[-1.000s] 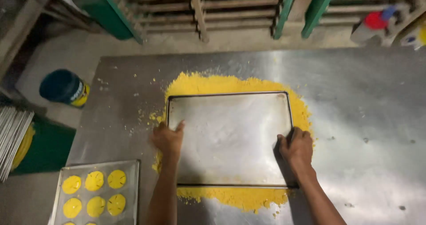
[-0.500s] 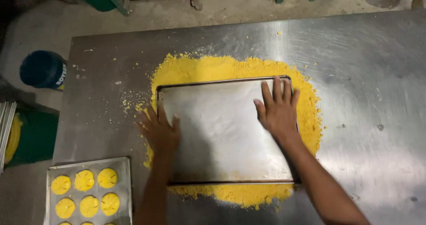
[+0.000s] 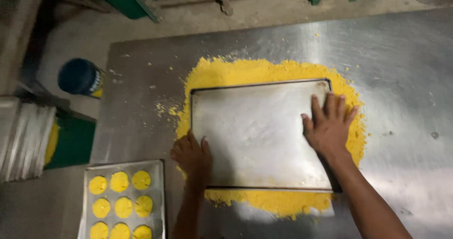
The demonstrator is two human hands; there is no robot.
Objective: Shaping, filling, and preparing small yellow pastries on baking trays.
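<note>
A flat metal baking tray lies face down on a spread of yellow crumbly dough on the steel table. My left hand rests at the tray's near left edge, fingers partly curled against the rim. My right hand lies flat with fingers spread on the tray's right side, near the far right corner. Dough shows all around the tray's edges. Neither hand holds anything.
A second tray with several round yellow dough discs sits at the near left. A dark blue tub stands on the floor at the left, beside a stack of metal sheets. Green frame parts stand behind the table.
My right hand has moved from the tray's near right edge up onto its surface toward the far right corner. My left hand stayed near the left edge. The view has shifted.
</note>
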